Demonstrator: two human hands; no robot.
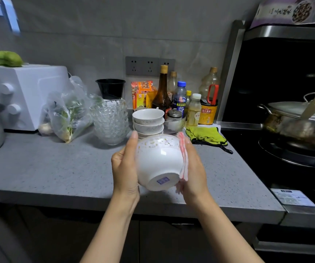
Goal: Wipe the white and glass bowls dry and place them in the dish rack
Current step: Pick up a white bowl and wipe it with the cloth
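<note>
Inspector: Position of the white bowl [159,162] at the time of the check?

Officer: It was held in the air above the front part of the grey countertop [58,168], touching no surface. It was tipped, foot toward the camera and rim away. A blue mark showed on the foot.

Inspector: Hands?

Officer: The left hand [124,168] gripped the bowl's left side, with one digit lying up along the wall to the rim. The right hand [192,168] held a folded pink-and-white cloth [183,158] against the bowl's right side, the cloth caught between palm and wall. The far fingers of both hands were hidden behind the bowl.

Inspector: Other ware?

Officer: A stack of white bowls [148,120] stood upright on the countertop just behind the held one. A stack of glass bowls [110,120] stood just to its left. Whether the two stacks touched, I could not tell.

Inspector: Surroundings?

Officer: Bottles [181,97] stood along the wall behind the stacks. A green cloth [206,136] lay to their right by the hob, where a lidded pot [295,120] sat. A plastic bag [67,114] of greens lay left of the glass stack, beside a white appliance [26,92].
</note>
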